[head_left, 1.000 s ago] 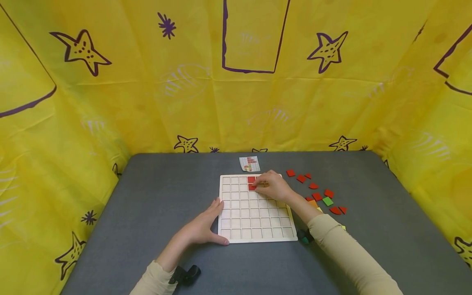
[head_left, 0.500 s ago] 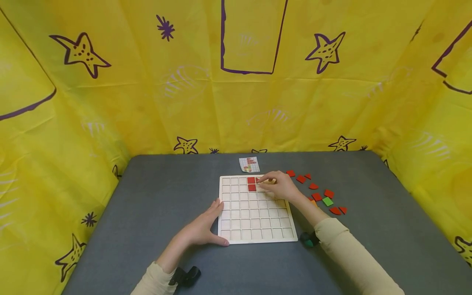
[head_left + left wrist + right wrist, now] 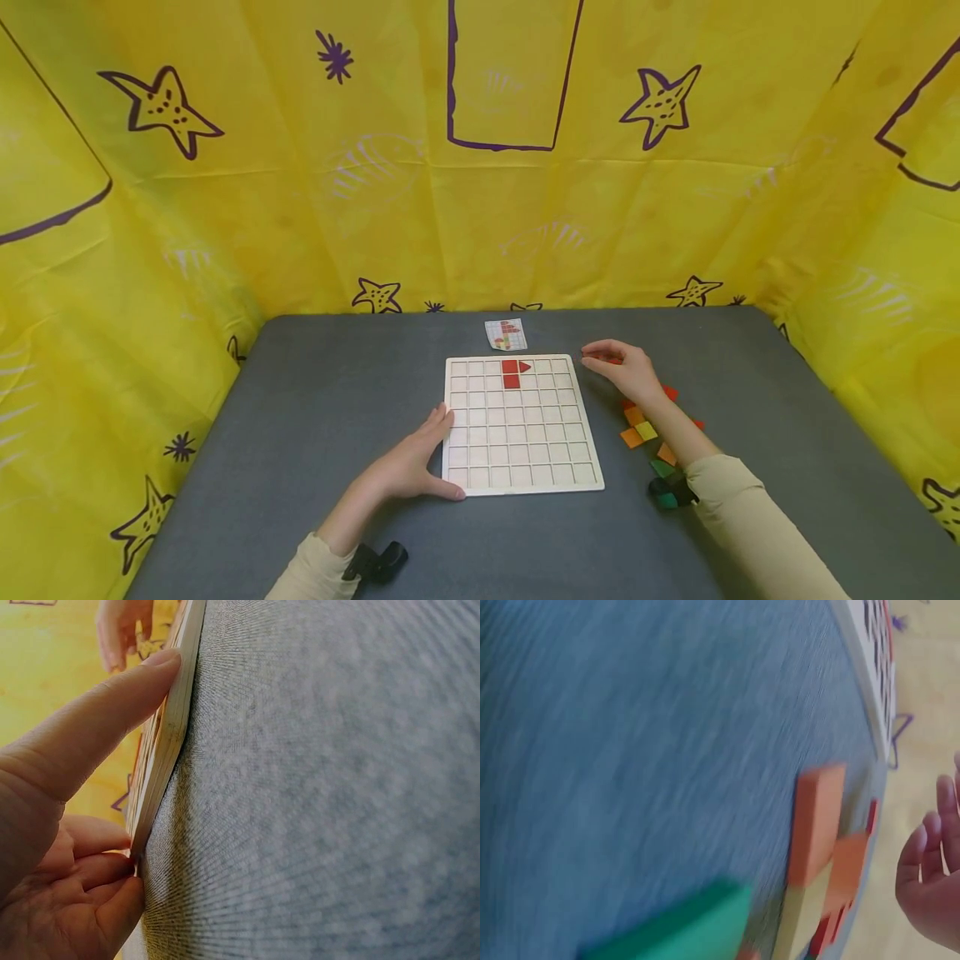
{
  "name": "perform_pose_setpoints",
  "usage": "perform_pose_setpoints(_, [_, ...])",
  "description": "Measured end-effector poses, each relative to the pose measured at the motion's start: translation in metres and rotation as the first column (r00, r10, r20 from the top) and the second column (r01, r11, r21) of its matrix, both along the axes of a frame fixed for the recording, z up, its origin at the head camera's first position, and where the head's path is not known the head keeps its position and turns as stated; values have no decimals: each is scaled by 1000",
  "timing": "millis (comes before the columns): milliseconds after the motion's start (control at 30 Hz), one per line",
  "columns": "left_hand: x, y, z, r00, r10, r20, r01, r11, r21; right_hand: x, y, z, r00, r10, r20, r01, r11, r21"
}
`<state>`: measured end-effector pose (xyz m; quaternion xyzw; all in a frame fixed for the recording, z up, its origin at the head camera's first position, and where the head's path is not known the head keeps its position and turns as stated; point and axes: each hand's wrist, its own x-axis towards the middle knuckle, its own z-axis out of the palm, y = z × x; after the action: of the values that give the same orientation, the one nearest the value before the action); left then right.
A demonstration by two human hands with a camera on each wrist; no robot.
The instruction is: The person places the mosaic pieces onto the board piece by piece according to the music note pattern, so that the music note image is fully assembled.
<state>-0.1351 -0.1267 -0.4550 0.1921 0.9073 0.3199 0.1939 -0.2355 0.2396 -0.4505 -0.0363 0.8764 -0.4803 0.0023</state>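
Observation:
A pale wooden grid board [image 3: 480,433] lies on the dark table. Two red squares, one at the top [image 3: 510,367] and one below it [image 3: 512,382], sit in its cells, with a red triangle [image 3: 524,367] to the right of the upper one. Against the board's left side rests my left hand [image 3: 412,458], thumb on the near left corner; the left wrist view shows the thumb [image 3: 112,712] touching the edge. My right hand [image 3: 628,371] hovers over loose red pieces beyond the board's right side, fingers loosely bent. A red piece [image 3: 615,361] shows beneath it; others are hidden.
Right of the board lie loose pieces: orange [image 3: 632,437], yellow [image 3: 646,431], green [image 3: 662,468] and red, partly under the right forearm. A small printed pattern card [image 3: 506,335] lies behind the board. Yellow cloth [image 3: 480,233] surrounds the table's back and sides.
My right hand has let go of the red triangle in the cell beside the upper red square and moved right, off the board, to the loose red pieces. The left hand stays put.

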Motion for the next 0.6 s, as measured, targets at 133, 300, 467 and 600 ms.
perform_pose_setpoints(133, [0, 0, 0, 1000, 5, 0, -5, 1000, -7, -2, 15, -2, 999, -36, -1, 36, 997, 65])
perform_pose_setpoints(300, [0, 0, -1, 1000, 0, -2, 0, 1000, 1, -6, 30, -6, 999, -46, 7, 44, 986, 161])
perform_pose_setpoints(467, [0, -1, -1, 1000, 7, 7, -7, 1000, -7, -9, 33, -7, 999, -48, 0, 46, 957, 287])
perform_pose_setpoints(600, [0, -1, -1, 1000, 9, 9, -9, 1000, -7, -13, 35, -10, 998, -55, 7, 49, 934, 354])
